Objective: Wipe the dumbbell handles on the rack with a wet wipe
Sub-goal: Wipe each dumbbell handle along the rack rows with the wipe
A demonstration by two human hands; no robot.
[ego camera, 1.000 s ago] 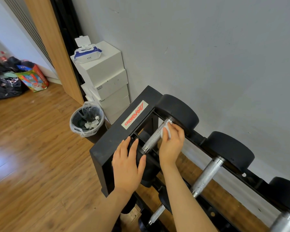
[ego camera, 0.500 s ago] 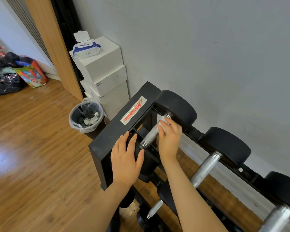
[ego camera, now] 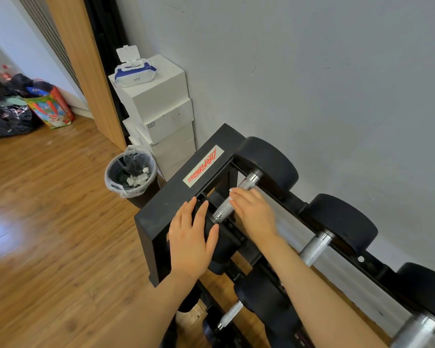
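Observation:
A black dumbbell rack (ego camera: 161,212) stands against the grey wall, with black-headed dumbbells on its top tier. The leftmost dumbbell has a knurled silver handle (ego camera: 246,183). My right hand (ego camera: 255,213) is wrapped over the middle of that handle, holding a white wet wipe (ego camera: 232,190) against the metal; only a sliver of wipe shows at my fingertips. My left hand (ego camera: 191,241) lies flat with straight fingers on the near black head of the same dumbbell. A second silver handle (ego camera: 314,248) sits to the right, and a third (ego camera: 417,331) at the lower right corner.
A lined bin (ego camera: 129,172) with used wipes stands left of the rack. Behind it, stacked white boxes (ego camera: 161,121) carry an open wet wipe pack (ego camera: 133,74). Bags (ego camera: 23,106) lie on the wooden floor at far left. Lower-tier dumbbells (ego camera: 230,315) sit beneath my arms.
My right hand has slid with the wipe down the handle from the far head toward the near end. My left hand has stayed on the near head.

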